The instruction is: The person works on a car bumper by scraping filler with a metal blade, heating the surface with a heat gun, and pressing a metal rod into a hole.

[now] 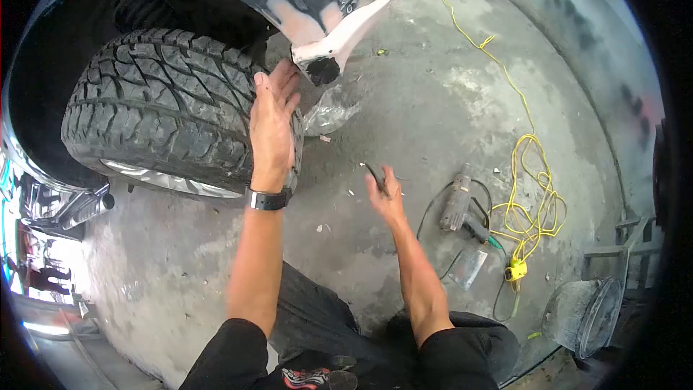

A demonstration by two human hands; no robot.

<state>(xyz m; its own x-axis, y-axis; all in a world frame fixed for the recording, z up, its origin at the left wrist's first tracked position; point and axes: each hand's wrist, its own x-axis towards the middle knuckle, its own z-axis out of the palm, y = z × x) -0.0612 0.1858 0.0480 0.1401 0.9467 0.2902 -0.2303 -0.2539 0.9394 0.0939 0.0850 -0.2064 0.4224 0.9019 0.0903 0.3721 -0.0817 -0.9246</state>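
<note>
My left hand, a dark watch on its wrist, is raised with its fingers stretched out beside the tire. Its fingertips are near the lower end of the vehicle's body panel, which has pale, filler-like patches and a dark opening at its end. Whether the hand touches tire or panel I cannot tell. Lower and to the right, my right hand grips a thin dark stick-like tool with a light tip, held over the floor. Its exact kind does not show.
A heat-gun-like power tool lies on the concrete floor at the right, near a coiled yellow extension cord. Crumpled clear plastic lies below the panel. A dusty bucket stands at the lower right.
</note>
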